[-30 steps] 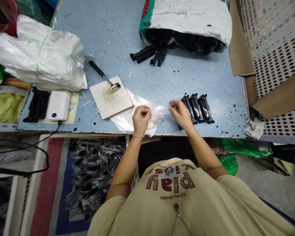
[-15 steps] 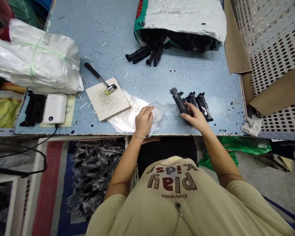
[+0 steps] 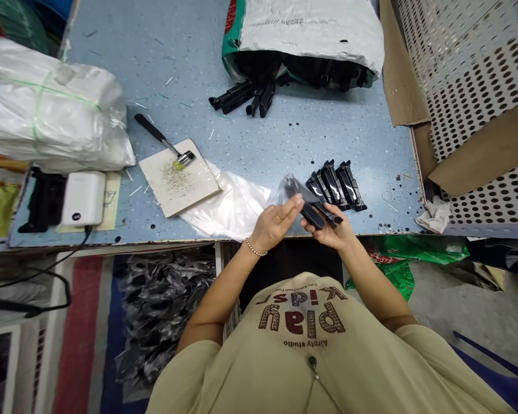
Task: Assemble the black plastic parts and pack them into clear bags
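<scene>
Close to the table's front edge, my left hand point(image 3: 271, 226) pinches a clear plastic bag point(image 3: 286, 185). My right hand point(image 3: 337, 234) grips a black plastic part point(image 3: 311, 216), long and narrow, tilted with its far end inside the bag. Just beyond my right hand lie several more black plastic parts point(image 3: 333, 185) side by side. A stack of clear bags point(image 3: 237, 208) spreads flat to the left of my left hand, partly under a pale square board point(image 3: 166, 183). On that board rests the head of a black-handled hammer point(image 3: 155, 129).
A large white and green sack point(image 3: 311, 34) lies at the back, black parts spilling from its mouth. At left are a tied bundle of plastic bags point(image 3: 56, 109) and a white box with a cable point(image 3: 84, 198). A perforated panel point(image 3: 470, 75) borders the right side.
My right hand has brought the black plastic part left and nearer to me, to my left hand. The part's far end has entered the clear bag. The view has shifted slightly.
</scene>
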`<state>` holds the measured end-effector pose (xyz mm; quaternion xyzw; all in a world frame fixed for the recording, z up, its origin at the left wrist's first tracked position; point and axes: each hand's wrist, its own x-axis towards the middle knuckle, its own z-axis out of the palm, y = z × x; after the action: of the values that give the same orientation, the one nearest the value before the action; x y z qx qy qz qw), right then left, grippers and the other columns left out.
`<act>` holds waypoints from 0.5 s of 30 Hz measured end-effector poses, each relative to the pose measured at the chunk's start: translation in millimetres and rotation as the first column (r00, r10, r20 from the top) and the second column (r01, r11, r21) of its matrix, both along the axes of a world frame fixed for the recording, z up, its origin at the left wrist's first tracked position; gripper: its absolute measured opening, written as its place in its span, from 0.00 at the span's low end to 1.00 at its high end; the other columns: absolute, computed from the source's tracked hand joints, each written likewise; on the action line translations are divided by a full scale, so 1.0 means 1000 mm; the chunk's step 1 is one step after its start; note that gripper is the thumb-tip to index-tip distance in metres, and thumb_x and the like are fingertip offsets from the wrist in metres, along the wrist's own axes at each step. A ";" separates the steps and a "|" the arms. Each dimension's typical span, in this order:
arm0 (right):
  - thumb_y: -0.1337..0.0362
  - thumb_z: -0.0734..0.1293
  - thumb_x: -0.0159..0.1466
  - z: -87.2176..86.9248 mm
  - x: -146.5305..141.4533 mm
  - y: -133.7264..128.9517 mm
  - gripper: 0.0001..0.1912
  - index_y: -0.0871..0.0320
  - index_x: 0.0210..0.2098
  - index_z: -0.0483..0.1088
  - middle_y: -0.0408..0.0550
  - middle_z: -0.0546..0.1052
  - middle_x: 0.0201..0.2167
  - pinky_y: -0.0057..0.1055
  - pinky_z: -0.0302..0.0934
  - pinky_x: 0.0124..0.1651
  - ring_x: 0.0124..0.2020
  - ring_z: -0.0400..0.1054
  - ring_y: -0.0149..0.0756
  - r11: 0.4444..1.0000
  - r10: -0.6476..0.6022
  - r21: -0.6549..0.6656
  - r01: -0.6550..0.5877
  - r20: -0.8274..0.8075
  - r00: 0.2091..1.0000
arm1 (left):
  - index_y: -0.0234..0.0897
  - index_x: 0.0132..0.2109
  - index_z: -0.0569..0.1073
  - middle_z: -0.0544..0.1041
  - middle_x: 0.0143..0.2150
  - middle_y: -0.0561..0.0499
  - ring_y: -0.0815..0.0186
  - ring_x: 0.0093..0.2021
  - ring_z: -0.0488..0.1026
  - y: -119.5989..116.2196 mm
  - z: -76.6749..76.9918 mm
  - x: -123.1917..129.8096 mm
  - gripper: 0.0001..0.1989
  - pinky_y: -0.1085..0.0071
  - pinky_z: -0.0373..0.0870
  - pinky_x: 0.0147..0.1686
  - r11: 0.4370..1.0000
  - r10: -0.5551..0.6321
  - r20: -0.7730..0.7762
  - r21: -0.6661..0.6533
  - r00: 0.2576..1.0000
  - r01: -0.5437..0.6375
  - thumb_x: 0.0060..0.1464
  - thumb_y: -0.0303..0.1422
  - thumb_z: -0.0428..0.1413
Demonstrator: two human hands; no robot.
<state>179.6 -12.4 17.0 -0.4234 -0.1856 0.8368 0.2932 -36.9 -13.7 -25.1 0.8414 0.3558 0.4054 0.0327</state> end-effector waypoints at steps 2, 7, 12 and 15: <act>0.46 0.74 0.56 -0.007 -0.009 0.001 0.26 0.53 0.47 0.68 0.41 0.76 0.29 0.29 0.68 0.28 0.27 0.70 0.34 0.982 -0.144 0.142 0.121 0.163 0.976 | 0.47 0.79 0.38 0.75 0.67 0.42 0.63 0.41 0.82 -0.012 0.003 0.005 0.40 0.66 0.80 0.37 0.998 -0.061 -0.040 -0.017 0.997 0.060 0.69 0.21 0.47; 0.47 0.73 0.59 -0.017 -0.029 -0.001 0.23 0.53 0.48 0.71 0.42 0.77 0.34 0.37 0.69 0.43 0.34 0.71 0.37 0.842 -0.295 0.538 -0.048 0.532 0.794 | 0.45 0.79 0.35 0.66 0.72 0.37 0.53 0.62 0.76 -0.024 -0.003 0.011 0.42 0.58 0.83 0.50 0.969 -0.177 0.035 -0.166 0.984 0.180 0.69 0.28 0.51; 0.45 0.64 0.70 0.006 -0.050 -0.016 0.20 0.55 0.39 0.72 0.46 0.78 0.35 0.38 0.67 0.47 0.38 0.73 0.40 0.688 -0.334 0.647 -0.329 0.685 0.647 | 0.47 0.76 0.52 0.65 0.72 0.36 0.51 0.70 0.69 -0.022 0.011 -0.006 0.36 0.57 0.82 0.54 0.960 -0.030 0.183 -0.269 0.983 0.079 0.67 0.32 0.56; 0.47 0.63 0.73 0.028 -0.065 -0.023 0.18 0.53 0.49 0.73 0.51 0.80 0.48 0.39 0.69 0.54 0.48 0.75 0.41 0.497 -0.192 0.765 -0.409 0.557 0.808 | 0.48 0.64 0.71 0.78 0.60 0.46 0.59 0.61 0.77 -0.044 0.036 -0.038 0.20 0.57 0.78 0.61 0.940 0.075 0.321 -0.339 0.944 0.040 0.67 0.29 0.57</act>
<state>114.6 -35.8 44.9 -0.4382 -0.6834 0.4776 0.3360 -75.0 -57.4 11.1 0.7401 0.4175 0.4729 0.2330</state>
